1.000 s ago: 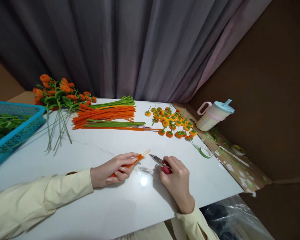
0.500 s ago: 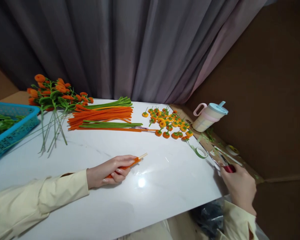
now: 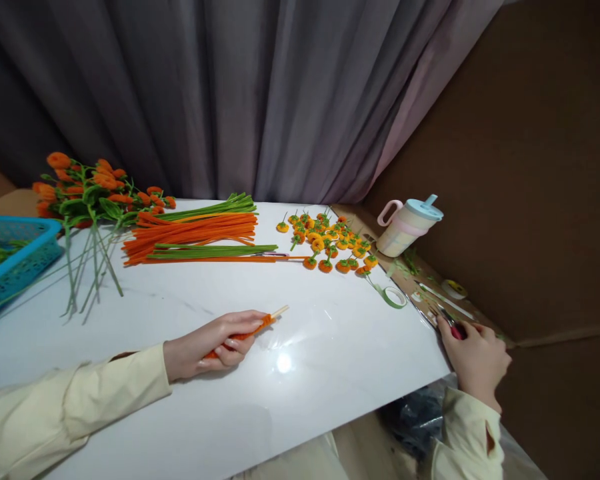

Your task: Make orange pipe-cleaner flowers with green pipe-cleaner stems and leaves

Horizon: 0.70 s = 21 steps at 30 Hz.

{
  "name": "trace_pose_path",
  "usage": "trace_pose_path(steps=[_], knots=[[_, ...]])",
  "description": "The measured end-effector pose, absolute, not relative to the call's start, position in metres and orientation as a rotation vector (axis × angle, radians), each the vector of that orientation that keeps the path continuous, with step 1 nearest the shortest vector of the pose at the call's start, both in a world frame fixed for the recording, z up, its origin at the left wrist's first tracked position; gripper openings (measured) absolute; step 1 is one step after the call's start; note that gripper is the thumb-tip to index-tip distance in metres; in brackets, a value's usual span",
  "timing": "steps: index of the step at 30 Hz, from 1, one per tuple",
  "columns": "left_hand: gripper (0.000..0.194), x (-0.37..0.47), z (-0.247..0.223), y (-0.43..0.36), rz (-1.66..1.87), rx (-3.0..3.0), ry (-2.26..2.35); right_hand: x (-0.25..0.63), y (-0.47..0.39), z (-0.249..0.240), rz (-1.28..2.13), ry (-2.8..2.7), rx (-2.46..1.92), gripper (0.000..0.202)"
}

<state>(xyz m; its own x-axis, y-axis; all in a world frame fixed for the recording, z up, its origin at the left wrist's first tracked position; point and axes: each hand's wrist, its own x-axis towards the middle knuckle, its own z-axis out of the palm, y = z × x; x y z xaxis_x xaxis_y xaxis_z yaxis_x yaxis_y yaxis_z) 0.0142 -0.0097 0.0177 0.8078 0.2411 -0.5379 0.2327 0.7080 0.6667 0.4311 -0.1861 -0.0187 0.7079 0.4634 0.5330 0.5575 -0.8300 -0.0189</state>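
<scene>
My left hand [image 3: 233, 341] is closed around a pale wooden stick [image 3: 281, 311] wrapped in orange fuzzy stem [image 3: 264, 325]; the bare tip sticks out past the fingers. At the right edge of the table, my right hand [image 3: 477, 360] has its fingers round the red handle of a small metal hand tool [image 3: 458, 329]. The tool's tips point away from me; its exact kind is unclear. A roll of green tape [image 3: 395, 297] lies just left of that hand. Orange pipe cleaners [image 3: 193, 232] and green ones [image 3: 207, 251] lie in bundles beyond my left hand.
Small yellow and orange flower heads [image 3: 325, 241] are spread at the back right. A cup with a blue lid [image 3: 411, 227] stands behind them. Orange flowers on stems [image 3: 97, 190] and a blue basket [image 3: 23, 263] occupy the left. A white roll [image 3: 454, 289] lies on the right-hand strip.
The whole view has shifted slightly. My right hand and the red-handled tool have moved a little rightward relative to the table. My left hand keeps its hold on the wrapped stick.
</scene>
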Motion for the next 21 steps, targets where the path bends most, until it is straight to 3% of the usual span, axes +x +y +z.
trace_pose_path(steps=[21], knots=[[0.035, 0.0122, 0.0142, -0.0098, 0.014, 0.785, 0.635, 0.4325, -0.1791, -0.0095, -0.581, -1.287, -2.853, 0.043]])
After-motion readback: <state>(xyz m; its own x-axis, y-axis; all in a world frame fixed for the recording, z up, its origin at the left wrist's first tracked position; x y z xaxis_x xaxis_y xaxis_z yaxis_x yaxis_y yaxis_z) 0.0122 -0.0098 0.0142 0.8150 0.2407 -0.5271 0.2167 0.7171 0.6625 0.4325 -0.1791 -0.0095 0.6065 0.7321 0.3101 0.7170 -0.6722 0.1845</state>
